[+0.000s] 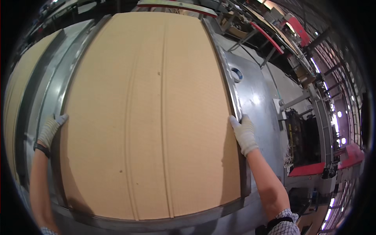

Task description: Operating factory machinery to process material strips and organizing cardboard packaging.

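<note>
A large tan corrugated cardboard sheet point(192, 98) lies flat in front of me, with two raised crease lines running lengthwise down its middle. Metal side rails border it, one along the left edge point(80, 56) and one along the right point(232, 92). My left hand point(50, 128), in a pale knit glove with grey fingertips, grips the left rail, its thumb toward the cardboard. On the opposite side my right hand point(245, 135), gloved the same way, straddles the right rail with its thumb on the inner side. The undersides of both hands' fingers are hidden.
A roll of tape point(236, 75) rests on the grey metal tabletop point(258, 94) right of the rail. Another cardboard sheet point(27, 74) lies at far left. Machinery with red parts point(309, 169) stands at the right, and a red-edged bench point(266, 37) farther back.
</note>
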`<state>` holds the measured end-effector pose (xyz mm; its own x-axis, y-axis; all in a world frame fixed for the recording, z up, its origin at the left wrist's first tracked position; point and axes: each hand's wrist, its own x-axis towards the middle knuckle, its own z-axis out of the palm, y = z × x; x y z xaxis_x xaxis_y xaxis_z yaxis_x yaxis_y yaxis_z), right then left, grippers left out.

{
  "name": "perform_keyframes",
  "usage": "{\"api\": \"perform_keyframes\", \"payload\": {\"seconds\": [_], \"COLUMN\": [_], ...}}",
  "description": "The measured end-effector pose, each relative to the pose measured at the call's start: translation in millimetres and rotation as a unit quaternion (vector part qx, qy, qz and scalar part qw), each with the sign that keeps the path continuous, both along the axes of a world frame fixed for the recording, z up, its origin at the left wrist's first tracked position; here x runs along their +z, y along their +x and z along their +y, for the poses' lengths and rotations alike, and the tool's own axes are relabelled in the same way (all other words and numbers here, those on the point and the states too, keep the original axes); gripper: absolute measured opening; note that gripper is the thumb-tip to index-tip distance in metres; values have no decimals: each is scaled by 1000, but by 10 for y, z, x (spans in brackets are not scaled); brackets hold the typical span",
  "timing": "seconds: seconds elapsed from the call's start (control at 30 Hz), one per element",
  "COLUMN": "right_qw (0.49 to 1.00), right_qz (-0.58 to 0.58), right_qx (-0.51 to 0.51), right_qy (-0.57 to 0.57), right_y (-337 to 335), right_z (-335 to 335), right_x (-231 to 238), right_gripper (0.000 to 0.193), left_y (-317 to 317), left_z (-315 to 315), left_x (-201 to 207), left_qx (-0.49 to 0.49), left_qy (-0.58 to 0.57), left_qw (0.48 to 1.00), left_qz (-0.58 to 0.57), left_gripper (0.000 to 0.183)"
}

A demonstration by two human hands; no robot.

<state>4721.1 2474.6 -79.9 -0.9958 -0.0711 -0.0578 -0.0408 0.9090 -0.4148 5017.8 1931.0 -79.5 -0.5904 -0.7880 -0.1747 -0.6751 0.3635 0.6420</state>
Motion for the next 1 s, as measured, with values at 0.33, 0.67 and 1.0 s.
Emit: {"api": "perform_keyframes", "payload": {"seconds": [0.33,0.67,1.0], "right_qw": [999,987,926], "right_qz": [-10,107,-29], "right_qx": [-29,105,-340], "right_qy": [45,62,-161], "right_y": [1569,2521,3299], "right_z": [865,2992,4797], "right_x": [148,-372,-459], "right_gripper": [45,37,63], "left_y": [1686,3119,5246], "left_z": [745,1630,1539], "left_x": [-161,-34,-236], "left_qx": [-38,55,409], "left_qy": [-76,-68,-3], "left_qw": [995,995,912], "left_qz": [-43,56,-19], "left_gripper": [53,65,39]}}
